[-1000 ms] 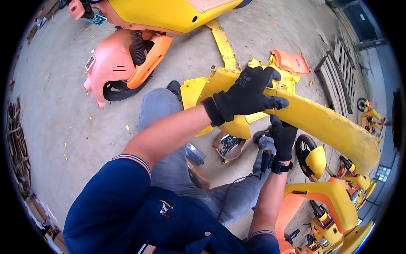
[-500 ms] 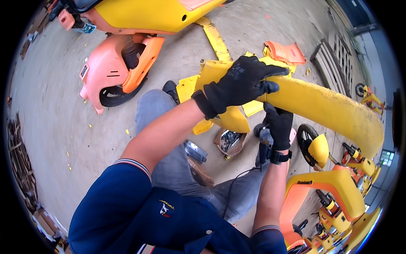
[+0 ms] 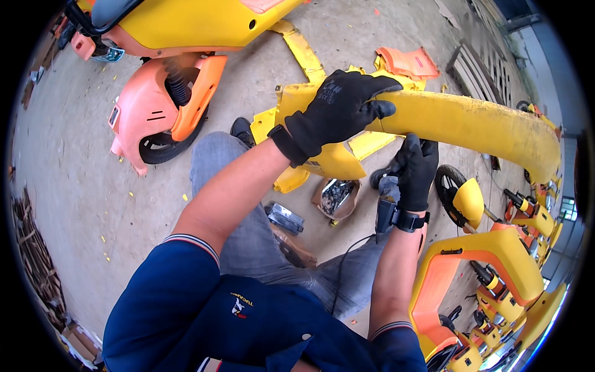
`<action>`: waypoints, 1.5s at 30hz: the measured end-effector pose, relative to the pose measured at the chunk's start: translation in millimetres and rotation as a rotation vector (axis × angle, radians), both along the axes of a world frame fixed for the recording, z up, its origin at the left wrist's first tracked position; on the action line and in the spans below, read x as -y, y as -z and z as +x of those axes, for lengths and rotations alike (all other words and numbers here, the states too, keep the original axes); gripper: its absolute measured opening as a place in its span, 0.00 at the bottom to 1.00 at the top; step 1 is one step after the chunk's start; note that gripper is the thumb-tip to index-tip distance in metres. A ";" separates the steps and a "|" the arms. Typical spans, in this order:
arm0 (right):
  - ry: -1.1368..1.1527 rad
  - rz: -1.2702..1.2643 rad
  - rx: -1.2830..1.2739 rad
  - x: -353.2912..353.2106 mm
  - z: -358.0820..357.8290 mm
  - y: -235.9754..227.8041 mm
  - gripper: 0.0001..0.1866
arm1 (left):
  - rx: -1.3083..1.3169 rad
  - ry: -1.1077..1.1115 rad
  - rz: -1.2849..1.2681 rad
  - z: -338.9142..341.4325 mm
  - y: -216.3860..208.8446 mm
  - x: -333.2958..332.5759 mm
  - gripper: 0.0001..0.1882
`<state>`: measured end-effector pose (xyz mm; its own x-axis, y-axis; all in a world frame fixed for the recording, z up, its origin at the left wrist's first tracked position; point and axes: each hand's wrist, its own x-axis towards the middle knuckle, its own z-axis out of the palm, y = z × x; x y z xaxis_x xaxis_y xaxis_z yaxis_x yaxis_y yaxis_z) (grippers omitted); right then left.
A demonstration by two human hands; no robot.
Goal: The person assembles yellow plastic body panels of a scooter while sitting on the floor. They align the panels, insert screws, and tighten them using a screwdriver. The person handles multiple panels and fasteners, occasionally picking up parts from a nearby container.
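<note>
A long curved yellow plastic panel [image 3: 471, 121] reaches from the middle to the right, its far right end bending downward. My left hand [image 3: 344, 105], in a black glove, grips its left end from above, with index finger and thumb along the surface. My right hand [image 3: 416, 173], also gloved in black, is closed just under the panel's lower edge, fingertips at that edge. Whatever it pinches, if anything, is hidden. Other yellow panels [image 3: 331, 162] lie on the floor beneath my left hand.
A carton [image 3: 348, 208] of small dark parts and a clear-grey box [image 3: 284, 218] rest between my legs. A pink-and-orange scooter front [image 3: 145, 115] stands at left. Yellow-and-orange frame pieces [image 3: 508, 260] fill the lower right. A wooden pallet [image 3: 474, 74] lies at far right.
The right hand has slid rightward along the panel's lower edge. The left hand keeps its grip; the whole scene has shifted slightly left and up with the head.
</note>
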<state>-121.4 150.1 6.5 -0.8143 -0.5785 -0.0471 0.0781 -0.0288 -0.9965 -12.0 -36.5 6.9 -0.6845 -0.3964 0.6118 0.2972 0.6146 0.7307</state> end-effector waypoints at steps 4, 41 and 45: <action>-0.003 0.019 0.014 10.1 1.4 -0.2 0.08 | 0.010 0.016 0.027 -0.4 -3.2 -6.1 0.19; 0.015 0.019 0.035 -4.0 -23.1 33.6 0.23 | 0.069 -0.065 0.063 9.8 -4.2 9.3 0.21; 0.142 0.176 0.522 -63.0 -55.6 146.0 0.15 | 0.329 -0.080 0.253 15.2 -24.3 9.9 0.23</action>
